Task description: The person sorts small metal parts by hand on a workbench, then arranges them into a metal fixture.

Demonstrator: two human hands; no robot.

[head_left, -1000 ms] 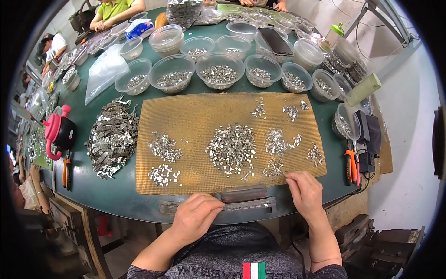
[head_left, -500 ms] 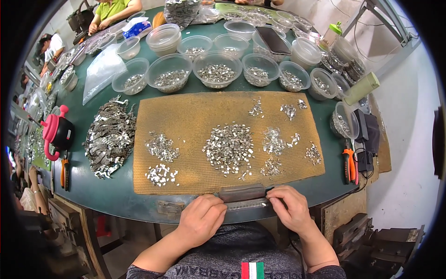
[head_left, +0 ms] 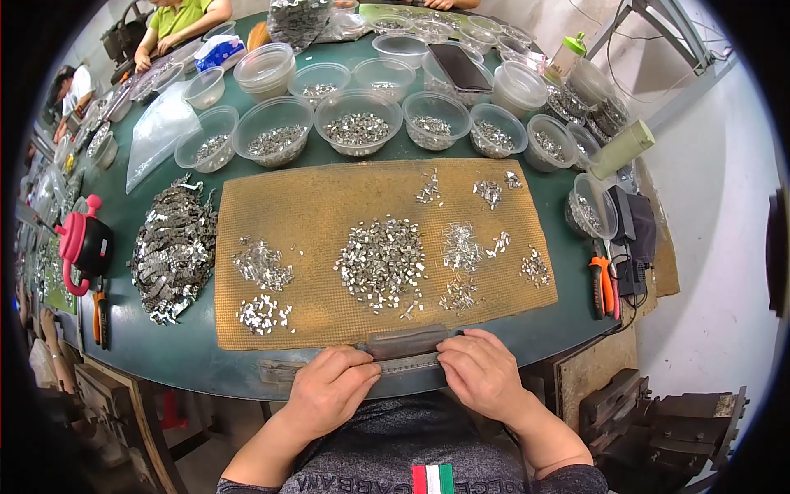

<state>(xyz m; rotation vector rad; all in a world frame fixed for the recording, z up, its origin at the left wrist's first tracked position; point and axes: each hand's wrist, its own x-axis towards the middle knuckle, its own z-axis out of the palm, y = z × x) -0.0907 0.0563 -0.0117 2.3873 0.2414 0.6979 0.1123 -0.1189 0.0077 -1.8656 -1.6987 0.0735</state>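
Observation:
At the table's front edge lies a narrow grey metal strip [head_left: 411, 362] with a finely toothed edge, and a dark worn bar [head_left: 406, 341] sits just behind it. My left hand [head_left: 336, 385] is closed, thumb and fingers pinched at the strip's left end. Over the right end, my right hand [head_left: 481, 372] has its fingers bent together; the fingertips partly hide the strip. Beyond both hands, a tan textured mat [head_left: 288, 193] carries a large heap of small silver metal pieces [head_left: 381, 263] and several smaller piles, among them bright flat pieces [head_left: 262, 314] at the near left.
Clear plastic bowls [head_left: 359, 123] with metal pieces line the mat's far side. A heap of dark metal strips [head_left: 174, 251], a pink-and-black pot [head_left: 85, 243] and pliers [head_left: 99, 317] lie left; orange-handled pliers [head_left: 601, 284] lie right. A phone [head_left: 458, 67] rests on bowls. Other people sit farther off.
My right hand has moved left and closed in on the strip's right end, nearer my left hand. The whole view has shifted slightly, with table things now farther left.

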